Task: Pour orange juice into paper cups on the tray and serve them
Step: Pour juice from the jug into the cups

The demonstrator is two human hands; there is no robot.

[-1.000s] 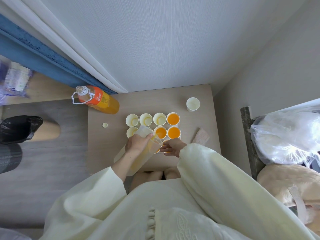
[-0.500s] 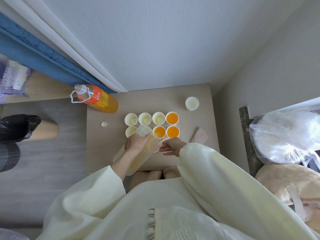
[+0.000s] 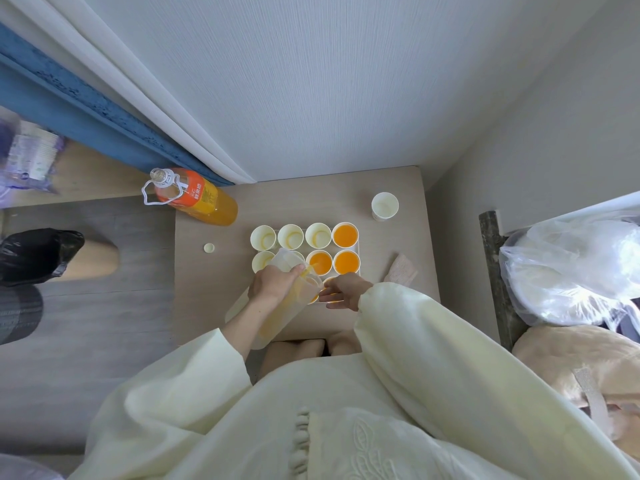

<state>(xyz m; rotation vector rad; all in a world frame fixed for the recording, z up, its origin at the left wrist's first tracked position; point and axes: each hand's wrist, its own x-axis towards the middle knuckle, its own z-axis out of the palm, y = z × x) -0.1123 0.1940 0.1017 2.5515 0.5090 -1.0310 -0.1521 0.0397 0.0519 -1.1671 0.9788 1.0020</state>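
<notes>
Paper cups stand in rows on a white tray [image 3: 359, 252] on the small table [image 3: 207, 289]. Three far-row cups [image 3: 290, 236] are empty, and a fourth [image 3: 345, 234] holds orange juice. Two middle-row cups [image 3: 346, 262] are filled, while the left one [image 3: 261, 260] is empty. My left hand [image 3: 273, 284] grips a clear pitcher [image 3: 277, 317] of juice, tilted with its spout over a near-row cup [image 3: 329, 281]. My right hand [image 3: 343, 292] holds that cup, which is mostly hidden.
An uncapped orange juice bottle [image 3: 197, 199] stands at the table's back left, its cap [image 3: 209, 248] lying nearby. A lone paper cup [image 3: 384, 206] stands back right, a cloth [image 3: 401, 271] right of the tray. Wall behind; a bed with bags [image 3: 571, 271] on the right.
Almost nothing differs. The pitcher stays tilted over the near-row cup and both hands keep their places.
</notes>
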